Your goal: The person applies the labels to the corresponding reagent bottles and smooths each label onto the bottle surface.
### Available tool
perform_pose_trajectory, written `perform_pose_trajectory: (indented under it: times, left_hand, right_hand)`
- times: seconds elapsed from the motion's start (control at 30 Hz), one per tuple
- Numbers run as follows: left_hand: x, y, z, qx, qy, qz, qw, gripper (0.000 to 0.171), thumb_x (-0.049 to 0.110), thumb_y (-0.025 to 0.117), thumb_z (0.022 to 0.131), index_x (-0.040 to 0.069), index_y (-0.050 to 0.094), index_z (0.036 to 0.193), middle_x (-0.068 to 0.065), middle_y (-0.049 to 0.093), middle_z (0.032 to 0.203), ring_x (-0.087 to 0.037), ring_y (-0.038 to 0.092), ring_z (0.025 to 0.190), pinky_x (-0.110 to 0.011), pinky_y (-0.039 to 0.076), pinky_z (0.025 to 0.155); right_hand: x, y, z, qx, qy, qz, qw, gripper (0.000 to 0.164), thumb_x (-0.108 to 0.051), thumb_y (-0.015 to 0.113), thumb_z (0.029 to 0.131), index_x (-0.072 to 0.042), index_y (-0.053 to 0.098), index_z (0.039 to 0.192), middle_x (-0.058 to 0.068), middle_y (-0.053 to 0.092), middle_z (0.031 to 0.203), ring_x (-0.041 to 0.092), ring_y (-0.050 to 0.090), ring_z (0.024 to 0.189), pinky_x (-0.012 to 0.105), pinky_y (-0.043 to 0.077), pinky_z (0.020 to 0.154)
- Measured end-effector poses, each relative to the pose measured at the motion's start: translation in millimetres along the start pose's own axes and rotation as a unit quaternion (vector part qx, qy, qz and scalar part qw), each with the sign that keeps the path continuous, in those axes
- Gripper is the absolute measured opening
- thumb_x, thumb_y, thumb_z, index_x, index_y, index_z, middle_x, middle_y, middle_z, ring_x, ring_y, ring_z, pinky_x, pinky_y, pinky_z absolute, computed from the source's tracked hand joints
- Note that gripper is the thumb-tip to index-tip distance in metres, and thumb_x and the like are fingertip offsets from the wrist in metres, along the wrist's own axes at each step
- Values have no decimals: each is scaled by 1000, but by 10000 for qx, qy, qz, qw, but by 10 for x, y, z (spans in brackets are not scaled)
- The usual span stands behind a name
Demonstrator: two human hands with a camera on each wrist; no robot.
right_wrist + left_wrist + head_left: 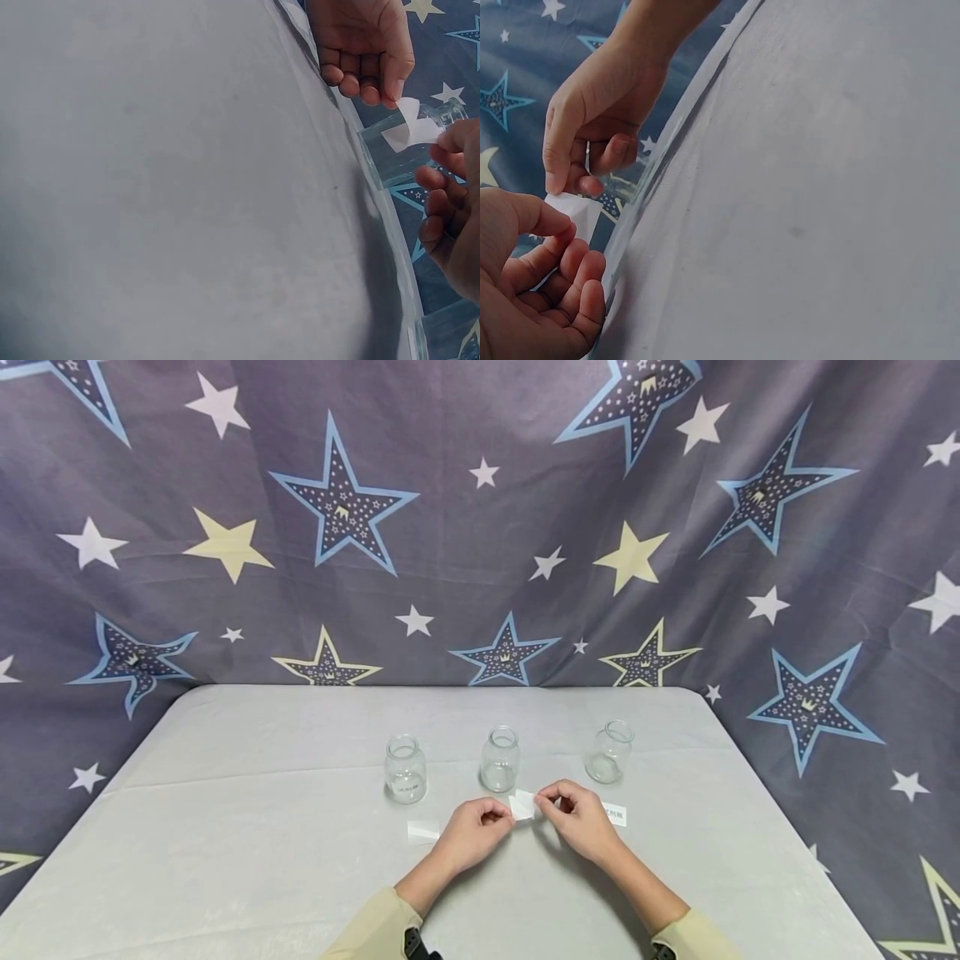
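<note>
A: Where do we find the white paper (pixel 522 808)?

B: Between both hands, clear of the table (pixel 225 860), just on the near side of the middle jar (pixel 499 770).

A: Fingers?

B: Left hand (pixel 474 837): thumb and forefinger pinch one side, the others loosely curled. Right hand (pixel 581 821): thumb and forefinger pinch the opposite side. A flap stands out from the sheet; two grips, we judge, keep both parts under control.

A: And the jars' spacing?

B: Left jar (pixel 405 768), middle jar and right jar (pixel 609 752) stand apart between the hands and the table's far edge, probably leaving us working room.

A: Loose pieces?

B: Pale slip (pixel 422 832) by the left wrist; printed strip (pixel 616 814) beside the right hand, toward the right edge. Handy there, we reckon.
</note>
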State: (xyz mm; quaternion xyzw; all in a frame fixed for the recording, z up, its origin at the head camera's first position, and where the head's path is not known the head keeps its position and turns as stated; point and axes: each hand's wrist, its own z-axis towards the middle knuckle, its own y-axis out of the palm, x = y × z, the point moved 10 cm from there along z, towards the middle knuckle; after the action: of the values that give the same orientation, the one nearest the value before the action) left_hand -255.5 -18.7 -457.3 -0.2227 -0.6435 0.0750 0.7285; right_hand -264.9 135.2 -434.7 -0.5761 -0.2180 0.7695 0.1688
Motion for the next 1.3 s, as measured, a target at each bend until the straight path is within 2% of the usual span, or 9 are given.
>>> perform_pose_trajectory:
  times: [0.73,1.0,1.23,1.3]
  left_hand:
    - [-12,7,4,43,-39,49,10000,9,14,64,80,6,68,81,3,57,68,-4,45,61,-19,38,57]
    - [-5,3,0,52,-46,16,10000,9,14,64,80,6,68,82,2,57,69,-4,46,62,-19,39,57]
    - [7,10,-5,36,-17,4,10000,10,14,64,80,5,68,82,2,58,69,-4,46,62,-19,39,57]
    - [7,11,-6,32,-2,10,10000,10,14,64,80,5,68,82,2,58,69,-3,46,62,-18,39,58]
  right_hand:
    - [33,-33,7,162,45,149,9997,4,-15,68,85,-13,68,81,-4,53,64,3,40,53,19,35,49]
    - [67,-76,8,254,337,128,9990,6,-16,68,85,-10,69,82,-3,53,64,3,40,52,17,34,50]
    - [-270,-176,-55,229,291,176,9992,4,-5,66,84,-3,68,82,1,52,62,3,39,51,15,32,49]
    - [-289,-188,-60,247,329,160,9990,4,-5,66,84,-2,68,82,0,52,62,2,39,52,15,32,50]
